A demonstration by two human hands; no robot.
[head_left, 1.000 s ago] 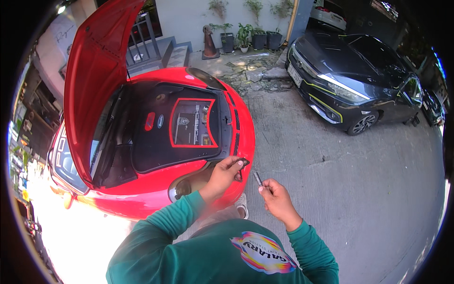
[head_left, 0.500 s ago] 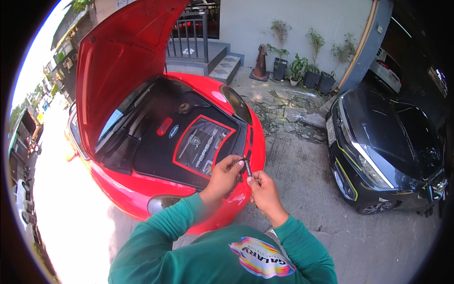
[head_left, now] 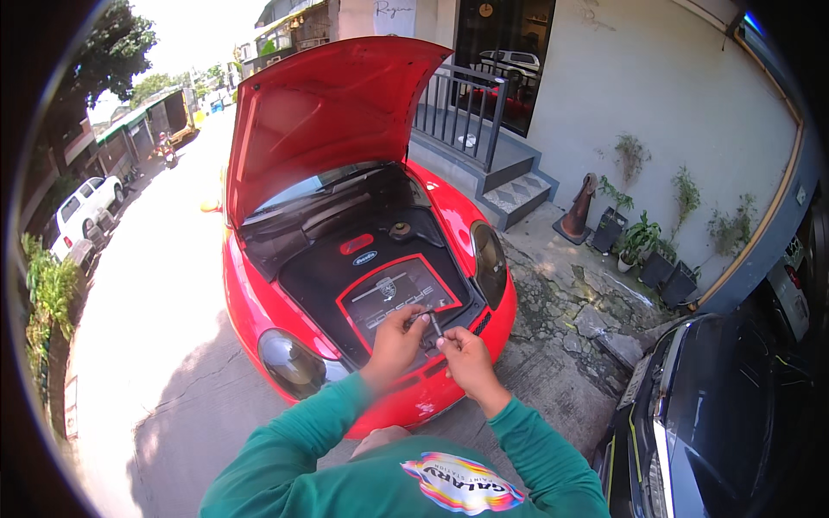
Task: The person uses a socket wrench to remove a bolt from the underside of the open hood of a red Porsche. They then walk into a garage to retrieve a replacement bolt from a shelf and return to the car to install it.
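In front of my chest I hold a slim dark metal tool (head_left: 435,325) with a short rod and a wider head. The fingers of my left hand (head_left: 395,350) pinch its head end. Gripping the rod lower down is my right hand (head_left: 471,367), thumb and fingers closed. Its exact kind is too small to make out. Beneath both hands stands a red car (head_left: 246,302) with its hood (head_left: 337,112) raised. The front compartment has a black liner (head_left: 306,276) and a red-framed dark panel (head_left: 380,289), partly hidden by my hands.
A dark car (head_left: 734,414) stands at the lower right. Along the wall at right are a worn traffic cone (head_left: 577,211) and several potted plants (head_left: 637,240). Steps (head_left: 516,197) with a grey railing (head_left: 466,112) lie behind the red car. A white vehicle (head_left: 86,207) is far left.
My view has swung left and up, so the red car appears more upright and the dark car sits further right and lower. Both hands still hold the tool together.
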